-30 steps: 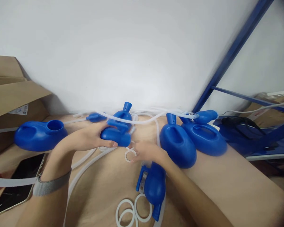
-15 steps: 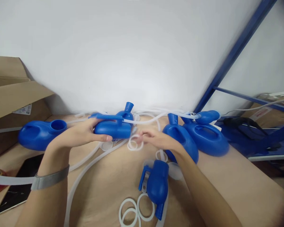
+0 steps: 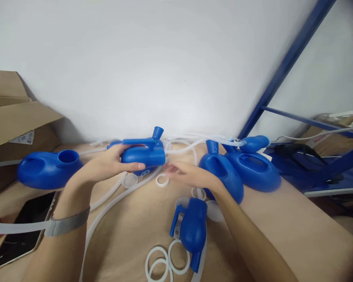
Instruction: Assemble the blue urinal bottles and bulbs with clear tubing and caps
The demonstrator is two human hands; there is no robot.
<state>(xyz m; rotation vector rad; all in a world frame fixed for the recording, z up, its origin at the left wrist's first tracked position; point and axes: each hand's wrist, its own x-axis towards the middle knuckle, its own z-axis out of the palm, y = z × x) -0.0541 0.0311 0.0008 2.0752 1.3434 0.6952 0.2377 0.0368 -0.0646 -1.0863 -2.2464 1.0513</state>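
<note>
My left hand (image 3: 110, 164) is wrapped round a blue plastic urinal head (image 3: 144, 156), which lies sideways with its handle on top and its wide mouth to the right. Close by that mouth is my right hand (image 3: 190, 174), its fingertips blurred, so I cannot make out whether they hold anything. A small white ring (image 3: 162, 185) lies just below those fingertips. Another blue urinal head (image 3: 194, 227) rests nearer to me, beside several larger white rings (image 3: 188, 258). Behind the held piece, a blue spout (image 3: 157, 133) pokes up.
Blue urinal bottles stand at the left (image 3: 41, 174) and right (image 3: 226, 182). White tubing (image 3: 106, 211) winds across the brown tabletop (image 3: 129, 239). A black phone (image 3: 20, 231) and a cardboard box (image 3: 23, 117) are at left. A blue metal frame (image 3: 282, 78) rises at right.
The urinal head in my left hand has shifted slightly right and up. White rings were at my right fingertips; now one small ring shows below them.
</note>
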